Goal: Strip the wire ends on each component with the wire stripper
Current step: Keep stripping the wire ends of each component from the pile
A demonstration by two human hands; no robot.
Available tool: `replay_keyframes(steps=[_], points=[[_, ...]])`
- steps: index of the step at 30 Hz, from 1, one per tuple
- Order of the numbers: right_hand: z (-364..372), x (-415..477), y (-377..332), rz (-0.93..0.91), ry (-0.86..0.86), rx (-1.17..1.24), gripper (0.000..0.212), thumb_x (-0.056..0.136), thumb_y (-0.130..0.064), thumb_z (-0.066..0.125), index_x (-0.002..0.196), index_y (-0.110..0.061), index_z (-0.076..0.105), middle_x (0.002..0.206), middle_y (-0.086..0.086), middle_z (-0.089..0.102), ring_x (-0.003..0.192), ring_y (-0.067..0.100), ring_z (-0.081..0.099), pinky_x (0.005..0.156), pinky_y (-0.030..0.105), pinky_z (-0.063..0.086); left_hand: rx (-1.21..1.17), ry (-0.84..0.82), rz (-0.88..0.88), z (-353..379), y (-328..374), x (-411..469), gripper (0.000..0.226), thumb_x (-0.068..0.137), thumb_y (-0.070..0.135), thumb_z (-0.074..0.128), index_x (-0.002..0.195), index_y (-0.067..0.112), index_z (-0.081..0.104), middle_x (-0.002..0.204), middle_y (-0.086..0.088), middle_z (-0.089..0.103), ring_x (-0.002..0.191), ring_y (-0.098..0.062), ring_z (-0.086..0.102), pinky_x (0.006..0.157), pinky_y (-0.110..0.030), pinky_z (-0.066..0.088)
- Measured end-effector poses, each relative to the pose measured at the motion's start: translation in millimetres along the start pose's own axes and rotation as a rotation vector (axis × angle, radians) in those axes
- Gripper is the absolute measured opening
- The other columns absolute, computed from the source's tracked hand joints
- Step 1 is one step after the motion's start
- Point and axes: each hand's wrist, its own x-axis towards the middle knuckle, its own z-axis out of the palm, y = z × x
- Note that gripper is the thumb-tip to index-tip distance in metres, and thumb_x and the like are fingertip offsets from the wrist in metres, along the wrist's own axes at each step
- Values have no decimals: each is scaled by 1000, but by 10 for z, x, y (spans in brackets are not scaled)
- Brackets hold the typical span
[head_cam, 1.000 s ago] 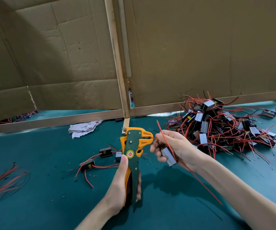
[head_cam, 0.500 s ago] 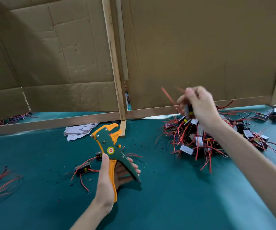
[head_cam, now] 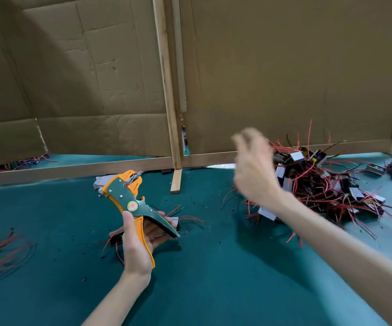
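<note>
Left hand [head_cam: 138, 243], lower centre of the frame, grips the wire stripper [head_cam: 131, 203] by its handles. The thumb lies along the orange handle, the fingers curl under the green one, and the handles are splayed apart. The tool's long axis runs from the palm toward the upper left, head tilted away from the pile.

Right hand [head_cam: 253, 170], centre right, is above the green table [head_cam: 213, 278] and blurred (motion, by the look of it). Its fingers appear loosely spread, with nothing seen in them.

The pile of components [head_cam: 326, 184], a tangle of red and black wires, lies just right of that hand and well apart from the left.

Judgement: the right hand is nearer for the next pick, and any wire taken must travel leftward to the stripper head.
</note>
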Motion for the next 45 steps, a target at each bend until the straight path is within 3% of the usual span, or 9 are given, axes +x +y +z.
replay_keyframes(steps=[4,11,15,20,27,31,35,40,45], points=[[348,-372,-668,-90,-500,236,39,94,-13,46,133,-16,52,121,13,48,116,31,41,98,42,36,-2,31,-18,6,5,1,80,82,68,27,99,-4,60,84,-22,70,76,-33,70,62,-38,59],[731,-432,-794,-125,-693,282,42,97,-21,49,138,-30,47,121,5,58,120,28,41,89,46,28,-12,69,-29,-4,-29,28,87,78,72,30,103,-6,60,90,-25,68,77,-33,68,60,-35,58],[768,-465,-760,-149,-662,386,39,95,-32,57,134,-27,52,116,-2,67,117,23,45,86,41,27,-12,67,-13,-4,-46,29,85,80,70,29,106,-5,61,94,-25,68,80,-31,69,60,-34,58],[681,-508,-701,-148,-543,470,50,85,-5,61,132,-15,51,110,3,65,109,24,50,91,39,38,19,59,7,8,-41,11,84,78,70,30,102,-3,62,89,-23,69,81,-34,68,64,-36,59],[271,-503,-69,-125,-658,325,56,73,10,55,121,-19,47,86,-8,62,96,18,45,87,40,40,39,37,37,21,-49,4,83,83,65,27,101,-9,59,86,-25,69,80,-38,68,65,-39,59],[161,-565,47,-77,-778,202,44,80,-3,57,119,-23,54,87,-13,69,96,12,38,87,36,36,55,17,41,28,-42,-9,79,82,66,27,95,-4,61,82,-21,70,78,-35,69,64,-37,59],[207,-602,-117,-94,-605,229,32,87,-37,65,117,-28,64,103,-6,60,105,17,42,87,33,31,73,21,37,33,-32,-16,80,80,67,28,96,-4,61,84,-22,70,78,-34,70,64,-36,59],[344,-674,-253,-157,-529,423,14,93,-26,64,102,-17,71,94,-8,64,95,15,48,83,31,33,100,18,28,26,-41,-20,80,82,67,26,96,-4,62,85,-22,70,79,-35,69,67,-37,58],[278,-710,-239,118,-565,805,16,95,-16,60,86,-12,72,70,-9,68,66,5,55,69,16,43,72,-32,-3,37,-8,-33,80,85,65,25,96,-5,62,85,-24,69,81,-38,69,66,-36,59]])
